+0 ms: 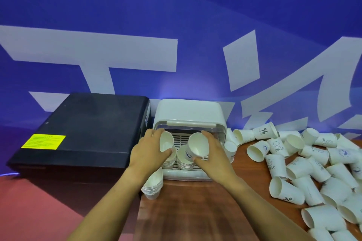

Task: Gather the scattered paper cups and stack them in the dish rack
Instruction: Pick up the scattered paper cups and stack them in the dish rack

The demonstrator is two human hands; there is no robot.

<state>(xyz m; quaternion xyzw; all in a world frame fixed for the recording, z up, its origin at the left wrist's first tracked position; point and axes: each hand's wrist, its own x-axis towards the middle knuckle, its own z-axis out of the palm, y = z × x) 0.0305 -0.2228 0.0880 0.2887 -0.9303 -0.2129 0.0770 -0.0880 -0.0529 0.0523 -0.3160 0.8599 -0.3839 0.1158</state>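
From the head camera, both hands reach into the open front of a white dish rack point(189, 112) standing at the back of a wooden table point(195, 207). The left hand point(149, 152) curls its fingers and thumb around a paper cup point(166, 141), mouth tilted toward the camera, just above a stack of nested cups point(170, 161) in the rack's left side. The right hand point(212, 152) grips a second cup point(197, 146) the same way, over a second stack point(184, 159) beside the first. Another stack point(153, 186) leans against the rack's outer left corner at the table edge. Loose cups point(313, 166) lie heaped across the table to the right, well apart from the hands; some read "HELLO" under a smiley, others show a "%" mark. A black box point(84, 129) left of the rack bears a yellow label point(44, 141), its text too small to read.
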